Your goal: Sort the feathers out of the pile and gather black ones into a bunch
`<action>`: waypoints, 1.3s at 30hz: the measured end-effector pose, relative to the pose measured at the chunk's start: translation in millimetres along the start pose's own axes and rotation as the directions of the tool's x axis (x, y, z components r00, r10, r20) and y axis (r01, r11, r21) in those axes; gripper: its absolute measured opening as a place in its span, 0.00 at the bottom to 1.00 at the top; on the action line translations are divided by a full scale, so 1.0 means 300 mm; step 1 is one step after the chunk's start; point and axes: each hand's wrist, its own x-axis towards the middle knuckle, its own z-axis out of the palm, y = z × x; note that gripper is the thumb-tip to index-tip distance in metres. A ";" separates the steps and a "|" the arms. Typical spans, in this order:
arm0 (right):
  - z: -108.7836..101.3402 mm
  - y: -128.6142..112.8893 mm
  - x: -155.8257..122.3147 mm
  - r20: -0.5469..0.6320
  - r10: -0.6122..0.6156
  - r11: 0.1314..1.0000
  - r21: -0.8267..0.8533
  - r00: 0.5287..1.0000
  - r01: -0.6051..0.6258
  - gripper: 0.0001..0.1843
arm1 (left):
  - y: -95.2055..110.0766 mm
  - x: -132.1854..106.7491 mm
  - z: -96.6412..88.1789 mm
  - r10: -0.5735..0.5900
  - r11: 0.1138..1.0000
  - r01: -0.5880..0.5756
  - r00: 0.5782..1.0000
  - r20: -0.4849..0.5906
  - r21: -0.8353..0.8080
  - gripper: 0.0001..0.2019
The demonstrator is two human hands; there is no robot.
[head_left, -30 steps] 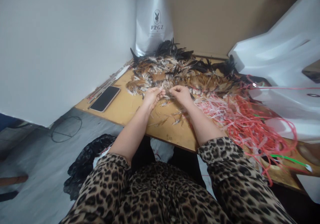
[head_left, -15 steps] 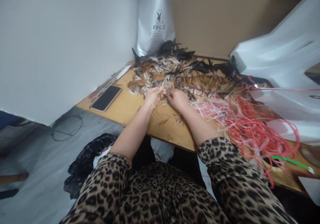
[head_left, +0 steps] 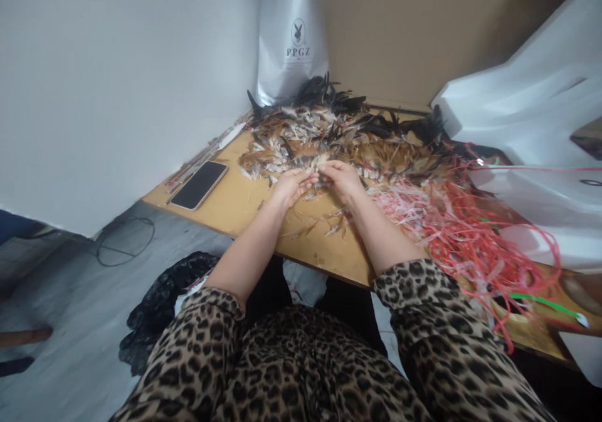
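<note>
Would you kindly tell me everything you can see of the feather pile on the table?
The feather pile is an untidy, overlapping heap of brown, cream and black feathers, with black ones prominent along the far edge. It spreads across the back of the yellowish table, in front of the upright bag, with pinkish strands by its near right side. The left hand and right hand meet at its near edge; whether their fingertips grip any feathers is too fine to tell.

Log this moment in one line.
left hand, right hand: fingertips at pale feather tuft, grip unclear | beyond: brown and black feather pile | right: tangled red strands | left: black rectangular phone
</note>
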 end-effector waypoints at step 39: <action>0.019 0.014 -0.003 0.010 0.029 0.999 0.020 1.000 -0.030 0.20 | -0.006 -0.006 0.009 -0.043 0.997 0.038 0.997 0.065 0.073 0.04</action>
